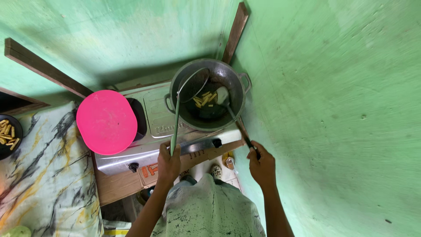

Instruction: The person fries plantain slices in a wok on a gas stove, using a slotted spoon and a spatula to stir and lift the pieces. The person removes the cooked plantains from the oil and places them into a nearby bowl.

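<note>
Far left: dark bowl of pale fried sticks (8, 136) on the marbled cloth. Round pink plastic lid (106, 122) covers the left burner of the steel two-burner stove (153, 145).

Left hand (169, 161) closed around the green-handled wire skimmer (184, 98), its mesh tilted over the dark two-handled metal wok (207, 94). Right hand (262, 164) grips the long metal ladle (224, 97), bowl down among the sticks in oil.

Risks: hot oil could splash if the sticks are scooped roughly; the lid sits close to heat.
</note>
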